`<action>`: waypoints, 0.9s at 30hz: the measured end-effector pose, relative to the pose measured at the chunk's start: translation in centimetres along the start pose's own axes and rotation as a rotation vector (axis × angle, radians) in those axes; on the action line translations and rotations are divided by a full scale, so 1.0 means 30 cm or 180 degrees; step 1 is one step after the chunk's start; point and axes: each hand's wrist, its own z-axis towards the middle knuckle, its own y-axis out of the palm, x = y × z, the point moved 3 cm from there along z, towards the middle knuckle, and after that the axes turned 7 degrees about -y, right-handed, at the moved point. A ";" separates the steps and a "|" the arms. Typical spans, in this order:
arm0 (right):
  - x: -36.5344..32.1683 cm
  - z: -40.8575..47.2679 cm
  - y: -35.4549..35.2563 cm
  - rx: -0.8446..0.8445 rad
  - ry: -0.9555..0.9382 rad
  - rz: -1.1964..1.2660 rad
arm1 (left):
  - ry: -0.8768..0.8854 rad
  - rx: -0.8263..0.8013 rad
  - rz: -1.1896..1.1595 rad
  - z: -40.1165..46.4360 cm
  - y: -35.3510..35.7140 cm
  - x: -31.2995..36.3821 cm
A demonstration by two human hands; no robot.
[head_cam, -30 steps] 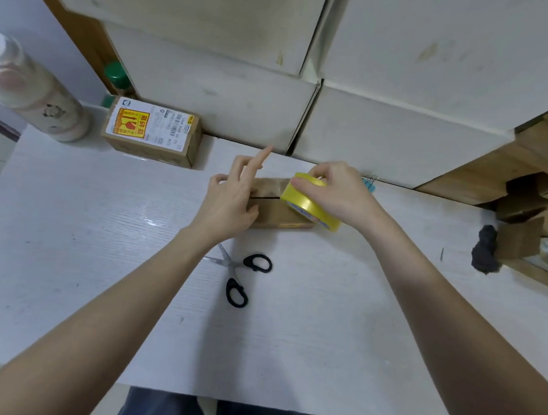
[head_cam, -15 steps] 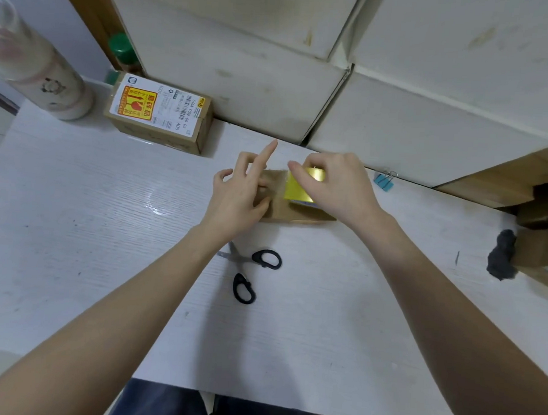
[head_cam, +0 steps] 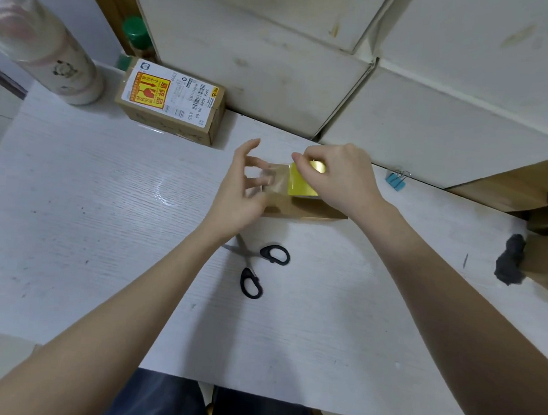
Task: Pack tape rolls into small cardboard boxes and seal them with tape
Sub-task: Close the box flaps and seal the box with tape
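Observation:
A small brown cardboard box lies on the white table near the back wall. My right hand grips a yellow tape roll right over the box top. A short strip of clear tape stretches left from the roll to my left hand. That hand pinches the strip's end between its fingertips, with the other fingers spread. Most of the box top is hidden by the roll and both hands.
Black-handled scissors lie just in front of the box. A labelled cardboard box and a tall bottle stand at the back left. A blue binder clip and a dark cloth are to the right.
My left hand has lifted off the box and now draws the clear tape leftwards from the roll. My right hand has kept the roll over the box.

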 end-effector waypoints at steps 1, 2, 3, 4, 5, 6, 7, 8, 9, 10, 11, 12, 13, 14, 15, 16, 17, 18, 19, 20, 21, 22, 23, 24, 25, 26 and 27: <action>-0.006 0.001 0.001 -0.0009 -0.0042 -0.0095 | -0.0076 0.0191 -0.0243 -0.003 -0.013 0.002; -0.012 0.003 0.002 -0.0013 -0.0086 -0.0168 | -0.0152 0.0387 -0.0413 0.000 -0.024 0.006; -0.018 0.006 0.003 -0.0021 -0.0119 -0.0219 | -0.0236 0.0551 -0.0535 0.005 -0.034 0.011; -0.023 0.010 0.002 -0.0030 -0.0139 -0.0254 | -0.0321 0.0674 -0.0582 0.011 -0.038 0.016; -0.027 0.013 0.002 -0.0036 -0.0146 -0.0287 | -0.0381 0.0773 -0.0537 0.017 -0.039 0.019; -0.031 0.017 0.001 -0.0040 -0.0142 -0.0321 | -0.0417 0.0851 -0.0435 0.022 -0.038 0.021; -0.035 0.020 0.001 -0.0047 -0.0134 -0.0352 | -0.0453 0.0923 -0.0334 0.024 -0.037 0.019; -0.039 0.024 0.001 -0.0061 -0.0124 -0.0379 | -0.0493 0.0991 -0.0273 0.027 -0.039 0.014; -0.042 0.029 0.004 -0.0094 -0.0114 -0.0410 | -0.0545 0.1052 -0.0246 0.029 -0.041 0.005; -0.045 0.036 0.007 -0.0158 -0.0109 -0.0457 | -0.0601 0.1107 -0.0232 0.032 -0.045 -0.006; -0.048 0.045 0.013 -0.0247 -0.0106 -0.0516 | -0.0651 0.1153 -0.0208 0.036 -0.049 -0.014; -0.051 0.057 0.020 -0.0345 -0.0095 -0.0579 | -0.0692 0.1195 -0.0174 0.039 -0.051 -0.021; -0.055 0.069 0.026 -0.0435 -0.0069 -0.0637 | -0.0731 0.1230 -0.0140 0.042 -0.053 -0.027; -0.061 0.080 0.032 -0.0510 -0.0034 -0.0685 | -0.0774 0.1259 -0.0122 0.045 -0.052 -0.033; -0.067 0.090 0.038 -0.0566 -0.0003 -0.0726 | -0.0816 0.1281 -0.0138 0.047 -0.051 -0.038; -0.074 0.097 0.044 -0.0604 0.0021 -0.0767 | -0.0851 0.1299 -0.0181 0.050 -0.050 -0.044; -0.082 0.102 0.050 -0.0635 0.0037 -0.0808 | -0.0879 0.1317 -0.0226 0.051 -0.048 -0.052; -0.089 0.106 0.056 -0.0660 0.0046 -0.0843 | -0.0901 0.1338 -0.0263 0.051 -0.047 -0.062; -0.095 0.108 0.061 -0.0682 0.0053 -0.0871 | -0.0925 0.1351 -0.0296 0.050 -0.046 -0.071; -0.100 0.110 0.065 -0.0699 0.0052 -0.0895 | -0.0954 0.1352 -0.0332 0.049 -0.044 -0.080; -0.104 0.110 0.069 -0.0710 0.0045 -0.0920 | -0.0980 0.1346 -0.0365 0.047 -0.041 -0.089; -0.107 0.111 0.071 -0.0704 0.0033 -0.0948 | -0.0995 0.1342 -0.0387 0.048 -0.037 -0.096; -0.109 0.112 0.072 -0.0686 0.0019 -0.0965 | -0.1004 0.1348 -0.0393 0.049 -0.032 -0.101; -0.112 0.112 0.072 -0.0657 0.0003 -0.0953 | -0.1012 0.1359 -0.0384 0.050 -0.027 -0.107; -0.115 0.113 0.071 -0.0614 -0.0014 -0.0912 | -0.1021 0.1366 -0.0359 0.049 -0.021 -0.113; -0.120 0.113 0.072 -0.0565 -0.0041 -0.0858 | -0.1029 0.1375 -0.0335 0.048 -0.014 -0.117; -0.125 0.113 0.073 -0.0527 -0.0081 -0.0816 | -0.1036 0.1392 -0.0327 0.044 -0.007 -0.121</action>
